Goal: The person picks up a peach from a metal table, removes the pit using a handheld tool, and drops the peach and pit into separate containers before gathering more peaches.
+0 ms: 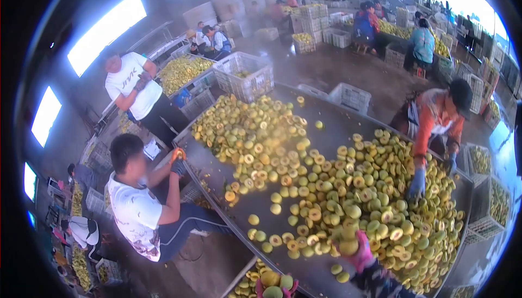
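My right hand (360, 252), in a pink glove, was out over the near edge of the big sorting table (326, 129), closed around one yellow-green fruit (348, 245) that sat up between thumb and fingers. It had the fruit lifted clear of the heap (348, 189), I think so I could look it over apart from the rest. My left hand (274, 286) was low at the bottom of the view, also in pink, wrapped around another fruit (272, 291), held just over a crate (247, 284) of whole fruit beside the table's near rim. Keeping that hand close to the crate made sense, since the crate sat right under it.

The heap itself spread across most of the table, a mix of whole fruit and cut halves with dark pits showing, thickest toward the far right and thin along the bare near side.

Other people worked round the same table. One in an orange top (435, 118) leaned in from the right, a blue-gloved hand (417, 183) down among the halves. One in a white shirt (136, 211) sat at the left rim with an orange-gloved hand (178, 157) on the edge. Another in white (130, 83) stood further back by white crates (244, 75).
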